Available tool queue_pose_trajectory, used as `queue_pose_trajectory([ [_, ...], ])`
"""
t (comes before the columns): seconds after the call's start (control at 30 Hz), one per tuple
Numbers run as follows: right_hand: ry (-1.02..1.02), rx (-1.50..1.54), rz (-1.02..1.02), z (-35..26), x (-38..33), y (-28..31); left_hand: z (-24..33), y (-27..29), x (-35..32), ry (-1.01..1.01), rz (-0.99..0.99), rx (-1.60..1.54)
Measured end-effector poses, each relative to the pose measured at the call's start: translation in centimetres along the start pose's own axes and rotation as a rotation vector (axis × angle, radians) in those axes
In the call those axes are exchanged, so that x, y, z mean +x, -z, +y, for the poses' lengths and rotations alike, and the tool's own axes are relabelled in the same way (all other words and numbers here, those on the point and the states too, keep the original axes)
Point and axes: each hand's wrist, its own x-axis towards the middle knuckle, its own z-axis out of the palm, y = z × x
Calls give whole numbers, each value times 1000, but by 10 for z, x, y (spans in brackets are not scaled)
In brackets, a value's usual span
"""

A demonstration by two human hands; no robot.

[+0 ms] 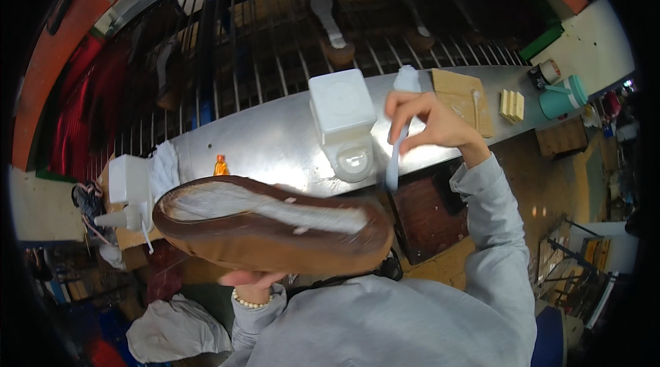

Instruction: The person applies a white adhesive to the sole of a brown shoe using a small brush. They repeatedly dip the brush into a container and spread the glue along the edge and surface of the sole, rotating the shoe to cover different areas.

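Our left hand [249, 278] holds a brown shoe [330, 246] from below near the table [268, 136]; the shoe hides most of this hand, so we cannot tell its spread. Our right hand [434, 123], partly closed, pinches a slim pale tool [392, 173] beside the white container [342, 102].

Bare steel [268, 140] left of white container [342, 105], shoe [275, 229] across front

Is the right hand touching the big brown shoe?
Apart. In the head view, part of the shiny metal bench shows plainly in the gap between the right hand and the brown shoe.
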Motion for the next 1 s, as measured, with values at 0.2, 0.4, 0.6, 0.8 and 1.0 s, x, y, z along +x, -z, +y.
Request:
queue_pose_trajectory([
  [0.2, -350, -152, 948, 90, -30, 45, 52, 7, 31, -83, -178, -143],
  [0.4, -712, -552, 1023, 171, -9, 56, 95, 32, 49, 25, -375, -153],
  [0.6, -699, -383, 957, 182, -10, 44, 94, 86, 41, 27, -463, -54],
  [0.8, -483, -430, 891, 139, -36, 10, 89, 109, 32, -34, -386, -126],
  [1.0, -216, -684, 922, 107, -40, -8, 82, 103, 32, -16, -324, -199],
])
